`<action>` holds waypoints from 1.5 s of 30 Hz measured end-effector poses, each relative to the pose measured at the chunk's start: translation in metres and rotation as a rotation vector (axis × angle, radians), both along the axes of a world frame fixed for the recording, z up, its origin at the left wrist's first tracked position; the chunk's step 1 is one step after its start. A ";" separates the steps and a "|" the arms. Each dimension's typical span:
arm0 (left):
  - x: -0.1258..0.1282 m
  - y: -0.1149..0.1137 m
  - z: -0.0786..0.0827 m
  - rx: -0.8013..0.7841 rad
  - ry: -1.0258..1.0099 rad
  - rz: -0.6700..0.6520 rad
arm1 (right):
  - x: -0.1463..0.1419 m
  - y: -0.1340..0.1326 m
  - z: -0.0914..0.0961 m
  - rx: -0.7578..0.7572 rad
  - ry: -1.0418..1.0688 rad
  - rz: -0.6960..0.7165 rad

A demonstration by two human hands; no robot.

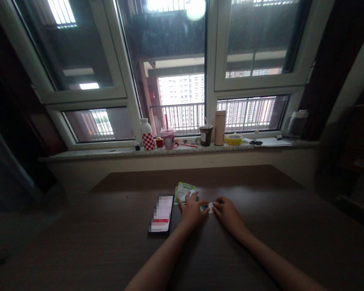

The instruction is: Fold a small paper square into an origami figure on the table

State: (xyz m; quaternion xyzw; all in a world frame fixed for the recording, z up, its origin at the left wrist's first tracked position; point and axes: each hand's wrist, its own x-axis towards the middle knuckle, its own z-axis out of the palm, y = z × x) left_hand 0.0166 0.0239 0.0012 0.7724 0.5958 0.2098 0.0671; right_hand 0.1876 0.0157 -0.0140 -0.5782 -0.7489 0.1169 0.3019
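Note:
A small white paper piece (211, 207) with a dark printed patch at its left end lies between my two hands, low over the table. My left hand (193, 210) grips its left end near the thumb, while the other fingers spread over the lower edge of some green and white cards (186, 188). At the right end, my right hand (227, 210) pinches the paper between thumb and fingertips. What exactly is printed on it is too small to read. Left of my left hand lies a phone (161, 214) with a lit, partly blurred screen.
The dark brown table (109, 210) reaches toward a stone windowsill (121, 152). On the sill stand a red-checked white bottle (147, 135), a pink drink cup (168, 138), a dark drink cup (205, 135), a tan flask (220, 127), yellow tape (233, 140) and scissors (256, 142).

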 end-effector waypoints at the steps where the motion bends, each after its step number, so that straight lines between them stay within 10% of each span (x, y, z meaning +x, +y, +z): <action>1: 0.000 0.000 0.000 0.000 0.000 0.000 | 0.000 0.000 0.000 -0.004 -0.002 0.001; 45: -0.004 -0.004 0.004 0.133 0.157 -0.077 | 0.012 0.005 -0.011 0.018 0.167 0.054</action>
